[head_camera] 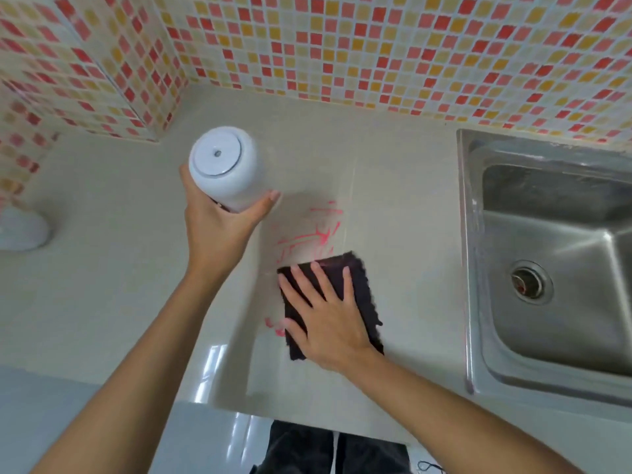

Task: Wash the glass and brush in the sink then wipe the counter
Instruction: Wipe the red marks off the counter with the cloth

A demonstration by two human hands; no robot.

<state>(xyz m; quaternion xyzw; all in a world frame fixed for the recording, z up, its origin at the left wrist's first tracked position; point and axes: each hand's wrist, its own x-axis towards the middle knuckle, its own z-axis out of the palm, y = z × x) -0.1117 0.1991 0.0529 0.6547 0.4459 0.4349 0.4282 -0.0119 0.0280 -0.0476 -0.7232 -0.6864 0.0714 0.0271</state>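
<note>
Wiping step, judging by layout. Left hand point(219, 230) wrapped around white jar point(227, 169), lifted off surface point(102, 268), likely to clear the way. Right hand point(328, 313) flat, fingers spread, pressing dark cloth point(359, 289) onto surface. Pink smears point(307, 234) just beyond cloth, between hands. Sink point(547, 268) right, empty-looking.

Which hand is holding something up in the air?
The left hand. It grips the white container lifted above the counter, while the right hand lies flat, pressing the dark cloth onto the counter.
</note>
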